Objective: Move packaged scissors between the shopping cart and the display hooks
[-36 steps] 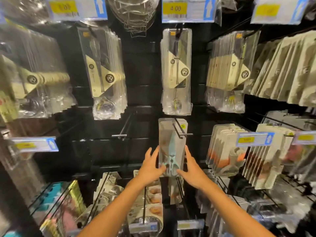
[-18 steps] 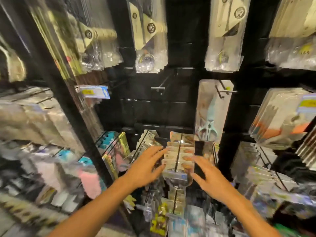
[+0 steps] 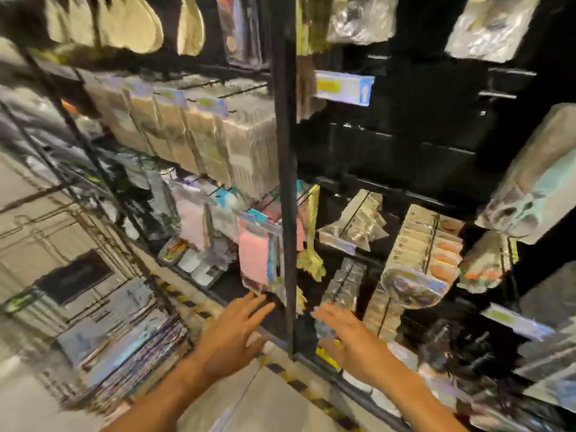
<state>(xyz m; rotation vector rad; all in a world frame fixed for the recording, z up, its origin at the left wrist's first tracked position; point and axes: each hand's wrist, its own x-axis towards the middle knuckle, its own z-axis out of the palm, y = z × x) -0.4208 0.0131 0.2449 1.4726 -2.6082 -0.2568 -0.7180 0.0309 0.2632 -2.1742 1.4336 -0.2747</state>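
The view is blurred by motion. A clear pack of light blue scissors (image 3: 530, 188) hangs on the black display wall at the far right edge. My left hand (image 3: 232, 335) is low in the middle, fingers spread, holding nothing. My right hand (image 3: 349, 335) is beside it to the right, also spread with nothing in it, well below and left of the scissors pack. Both hands hover in front of the lowest rows of hanging packets. No shopping cart shows.
A black upright post (image 3: 285, 182) divides two display bays. Rows of hanging packets (image 3: 427, 244) fill the right bay; beige packs (image 3: 199, 141) and pink ones (image 3: 254, 257) fill the left. A blue-and-yellow price tag (image 3: 343, 87) sticks out. Pale floor (image 3: 258, 403) lies below.
The view has swung left and down. The scissors pack that my hands touched a second ago hangs alone at the right, and both hands have dropped away from it.
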